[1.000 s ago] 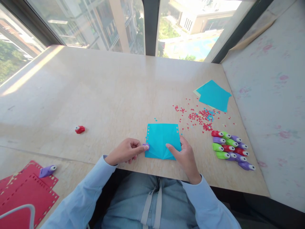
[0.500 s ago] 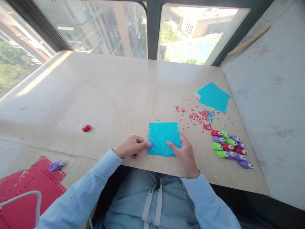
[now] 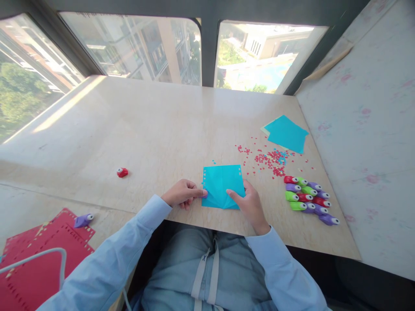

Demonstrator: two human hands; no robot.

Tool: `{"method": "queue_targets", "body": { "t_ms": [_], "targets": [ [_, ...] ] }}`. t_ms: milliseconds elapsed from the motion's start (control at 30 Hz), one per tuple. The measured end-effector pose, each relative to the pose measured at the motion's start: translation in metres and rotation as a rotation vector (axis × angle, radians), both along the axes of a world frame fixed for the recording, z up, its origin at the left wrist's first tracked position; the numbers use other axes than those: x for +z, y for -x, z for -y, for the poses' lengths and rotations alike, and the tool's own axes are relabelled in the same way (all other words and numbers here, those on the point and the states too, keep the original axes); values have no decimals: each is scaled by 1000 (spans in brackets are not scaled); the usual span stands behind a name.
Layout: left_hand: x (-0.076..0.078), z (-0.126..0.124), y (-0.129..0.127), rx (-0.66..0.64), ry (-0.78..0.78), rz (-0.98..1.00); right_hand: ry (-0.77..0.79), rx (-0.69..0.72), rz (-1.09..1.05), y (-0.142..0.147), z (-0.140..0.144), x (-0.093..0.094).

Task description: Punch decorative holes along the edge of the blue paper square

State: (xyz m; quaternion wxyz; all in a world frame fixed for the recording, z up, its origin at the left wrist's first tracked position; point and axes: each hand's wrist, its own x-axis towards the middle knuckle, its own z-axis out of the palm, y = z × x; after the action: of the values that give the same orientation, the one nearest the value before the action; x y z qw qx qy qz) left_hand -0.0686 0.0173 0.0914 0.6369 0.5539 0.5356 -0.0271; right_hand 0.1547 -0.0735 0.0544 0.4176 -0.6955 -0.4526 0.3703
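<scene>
Lying between both hands — blue paper — pinned.

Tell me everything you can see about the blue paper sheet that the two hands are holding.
The blue paper sheet is a thin turquoise square lying flat on the beige table, close to its near edge. Small punched holes run down its left edge and at its top right corner. Creases show near its lower middle. The left hand pinches its left edge, where a small purple object, seemingly a punch, peeks out at the fingertips. The right hand rests fingers on its lower right part. A few tiny blue bits lie just beyond its far edge.
</scene>
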Motion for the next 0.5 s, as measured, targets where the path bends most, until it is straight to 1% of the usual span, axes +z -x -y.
{"method": "queue_targets", "body": {
  "t_ms": [133, 267, 500],
  "targets": [
    [0, 4, -3, 82, -34, -4, -5, 3, 4, -1, 1, -1],
    [0, 7, -5, 166, -13, 25, -8, 13, -29, -2, 0, -2],
    [-4, 7, -5, 191, -34, 35, 19, 11, 0, -4, -2, -5]
  ]
}}
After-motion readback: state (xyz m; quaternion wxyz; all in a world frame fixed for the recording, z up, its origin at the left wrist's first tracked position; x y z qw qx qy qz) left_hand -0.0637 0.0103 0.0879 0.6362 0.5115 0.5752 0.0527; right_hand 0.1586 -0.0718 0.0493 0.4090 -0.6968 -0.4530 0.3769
